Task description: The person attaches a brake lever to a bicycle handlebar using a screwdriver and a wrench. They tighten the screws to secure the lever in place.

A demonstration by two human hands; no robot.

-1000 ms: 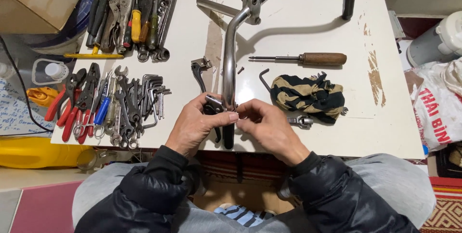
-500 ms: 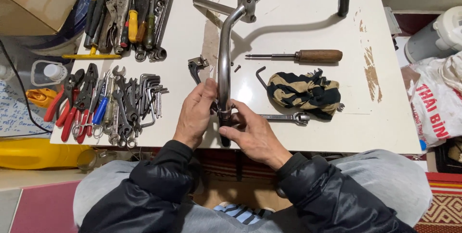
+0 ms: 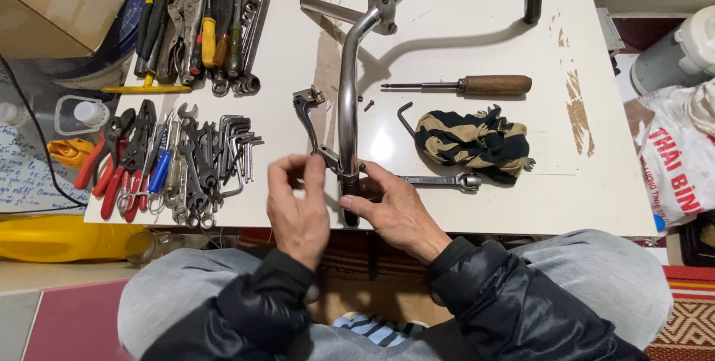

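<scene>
I see 1 chrome handlebar [image 3: 348, 85] on table [image 3: 462, 204] | right hand [image 3: 395, 208] closed around its grip end | left hand [image 3: 298, 208] pinching 1 brake lever [image 3: 307, 111] clamp | 1 screwdriver [image 3: 469, 84], 1 rag [image 3: 469, 141]

single head-mounted view, looking steeply down from above the seated person's lap. it faces the white worktop [image 3: 462, 40] at close range.

Black puffy jacket sleeves, grey trousers, bare left hand [image 3: 298, 208], bare right hand [image 3: 391, 204].
</scene>
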